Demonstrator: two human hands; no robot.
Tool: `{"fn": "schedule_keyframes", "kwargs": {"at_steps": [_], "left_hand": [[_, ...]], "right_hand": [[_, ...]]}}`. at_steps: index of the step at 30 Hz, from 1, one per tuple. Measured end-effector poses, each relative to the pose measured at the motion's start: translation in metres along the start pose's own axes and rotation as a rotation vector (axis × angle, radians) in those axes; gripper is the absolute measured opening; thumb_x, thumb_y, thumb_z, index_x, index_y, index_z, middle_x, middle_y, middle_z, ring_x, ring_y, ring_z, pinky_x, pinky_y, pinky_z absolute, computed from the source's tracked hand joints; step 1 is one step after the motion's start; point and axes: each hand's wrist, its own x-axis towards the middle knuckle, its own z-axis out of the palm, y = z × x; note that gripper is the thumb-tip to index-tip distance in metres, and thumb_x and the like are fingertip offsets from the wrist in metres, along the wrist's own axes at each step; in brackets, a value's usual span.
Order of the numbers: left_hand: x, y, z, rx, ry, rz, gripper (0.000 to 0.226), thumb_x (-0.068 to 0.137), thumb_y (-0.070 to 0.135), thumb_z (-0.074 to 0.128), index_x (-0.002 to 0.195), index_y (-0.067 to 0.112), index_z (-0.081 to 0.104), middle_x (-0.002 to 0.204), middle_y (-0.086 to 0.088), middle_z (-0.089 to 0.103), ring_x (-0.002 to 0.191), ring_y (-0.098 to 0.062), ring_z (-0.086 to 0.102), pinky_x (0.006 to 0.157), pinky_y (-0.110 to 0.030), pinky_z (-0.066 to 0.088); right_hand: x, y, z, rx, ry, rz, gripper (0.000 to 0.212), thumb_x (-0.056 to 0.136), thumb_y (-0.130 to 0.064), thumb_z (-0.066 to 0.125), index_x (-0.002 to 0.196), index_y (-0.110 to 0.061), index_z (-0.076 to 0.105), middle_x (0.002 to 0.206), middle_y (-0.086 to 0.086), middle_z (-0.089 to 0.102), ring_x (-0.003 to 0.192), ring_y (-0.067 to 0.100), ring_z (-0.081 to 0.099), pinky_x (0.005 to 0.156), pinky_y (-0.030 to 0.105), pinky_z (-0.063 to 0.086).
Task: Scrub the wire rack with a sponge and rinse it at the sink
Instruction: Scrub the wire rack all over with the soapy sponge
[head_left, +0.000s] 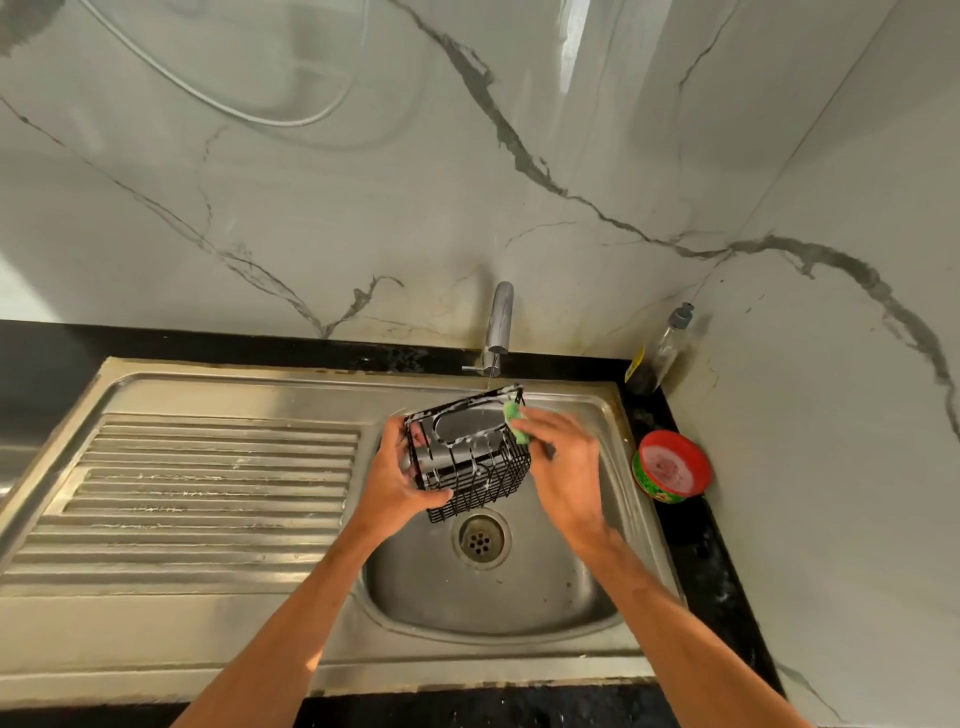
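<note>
**A:** From the head view, where is the rack?

**B:** The black wire rack (467, 457) is held tilted over the basin of the sink (519, 613). It sits just behind the drain (480, 538) and below the tap (500, 327) at the sink's back edge. A thin stream of water falls onto the rack's far top edge, and white foam clings to the wires.

**A:** And the hands?

**B:** The left hand (402, 475) grips the rack's left side, fingers curled round the wires. The right hand (563, 462) pinches a green sponge (519, 423) and presses it against the rack's far right corner.

**A:** What else is around?

**B:** A ribbed draining board (208, 478) fills the sink's left half. On the black counter (696, 530), near the sink's right edge, sits a red-rimmed tub (672, 467) of pink paste. In the counter's back right corner a clear bottle (657, 353) with a grey top stands against the marble wall (363, 208).
</note>
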Motion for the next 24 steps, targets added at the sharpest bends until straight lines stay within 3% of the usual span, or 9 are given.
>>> {"fn": "schedule_keyframes", "kwargs": {"at_steps": [3,7,10,14,17,19,21,22,24], "left_hand": [[-0.004,-0.006,-0.007,-0.024,0.017,-0.009,0.086,0.061,-0.019,0.086,0.127,0.014,0.041,0.125,0.001,0.059,0.115,-0.002,0.063,0.091,-0.021,0.056],[-0.005,-0.013,-0.016,-0.077,0.020,-0.043,0.084,0.061,-0.013,0.089,0.125,0.016,0.041,0.125,-0.003,0.058,0.118,-0.017,0.064,0.092,-0.030,0.058],[-0.005,-0.016,-0.014,-0.117,-0.007,-0.079,0.093,0.054,0.007,0.097,0.128,0.020,0.042,0.122,0.005,0.061,0.116,-0.022,0.065,0.097,-0.043,0.057],[-0.009,-0.019,-0.015,-0.136,-0.001,-0.115,0.099,0.049,0.018,0.099,0.129,0.021,0.041,0.129,-0.002,0.061,0.125,-0.018,0.060,0.108,-0.042,0.048],[-0.012,-0.025,-0.021,-0.132,-0.006,-0.167,0.102,0.045,0.024,0.099,0.128,0.021,0.040,0.130,-0.007,0.064,0.127,-0.018,0.060,0.112,-0.045,0.045],[-0.013,-0.026,-0.023,-0.091,-0.002,-0.195,0.107,0.043,0.025,0.102,0.130,0.026,0.040,0.132,-0.001,0.064,0.126,-0.017,0.061,0.114,-0.049,0.042],[-0.015,-0.031,-0.023,-0.035,0.013,-0.216,0.109,0.048,0.014,0.102,0.134,0.028,0.037,0.137,-0.001,0.059,0.122,-0.016,0.061,0.115,-0.049,0.041],[-0.016,-0.033,-0.024,-0.001,0.018,-0.210,0.115,0.050,0.010,0.101,0.139,0.030,0.032,0.140,-0.002,0.055,0.123,-0.014,0.059,0.116,-0.047,0.041],[-0.014,-0.037,-0.024,0.097,0.023,-0.167,0.140,0.043,0.026,0.104,0.150,0.040,0.016,0.148,0.000,0.045,0.133,-0.017,0.051,0.118,-0.051,0.037]], "right_hand": [[-0.009,0.012,-0.015,0.128,-0.061,0.037,0.039,0.078,0.012,0.072,0.101,-0.018,0.078,0.108,-0.010,0.074,0.101,0.003,0.066,0.090,0.017,0.052],[0.009,0.030,-0.006,0.602,0.046,0.626,0.037,0.082,0.015,0.065,0.099,-0.015,0.077,0.105,-0.002,0.076,0.101,0.014,0.071,0.091,0.041,0.058],[0.013,0.025,0.010,0.775,-0.098,0.810,0.035,0.093,0.010,0.052,0.104,-0.017,0.071,0.117,0.002,0.072,0.106,0.017,0.067,0.096,0.045,0.054],[0.020,0.020,0.009,0.845,-0.315,0.838,0.036,0.099,0.005,0.043,0.107,-0.021,0.068,0.123,-0.001,0.068,0.103,0.018,0.062,0.083,0.039,0.047],[0.023,0.022,0.008,0.864,-0.319,0.863,0.037,0.096,0.006,0.045,0.105,-0.021,0.069,0.121,-0.001,0.070,0.106,0.022,0.062,0.088,0.045,0.047],[0.023,0.015,0.010,0.832,-0.309,0.858,0.037,0.096,0.007,0.047,0.102,-0.021,0.069,0.119,-0.001,0.070,0.102,0.021,0.060,0.081,0.042,0.046],[0.022,0.008,0.014,0.795,-0.307,0.842,0.036,0.096,0.008,0.048,0.101,-0.021,0.068,0.119,-0.001,0.069,0.099,0.018,0.059,0.072,0.037,0.043],[0.022,0.005,0.015,0.776,-0.305,0.834,0.036,0.095,0.008,0.048,0.100,-0.021,0.068,0.118,-0.001,0.069,0.097,0.017,0.058,0.071,0.036,0.043],[0.023,0.002,0.017,0.732,-0.301,0.804,0.036,0.094,0.009,0.050,0.099,-0.022,0.068,0.115,-0.002,0.068,0.097,0.016,0.058,0.071,0.035,0.043]]}}
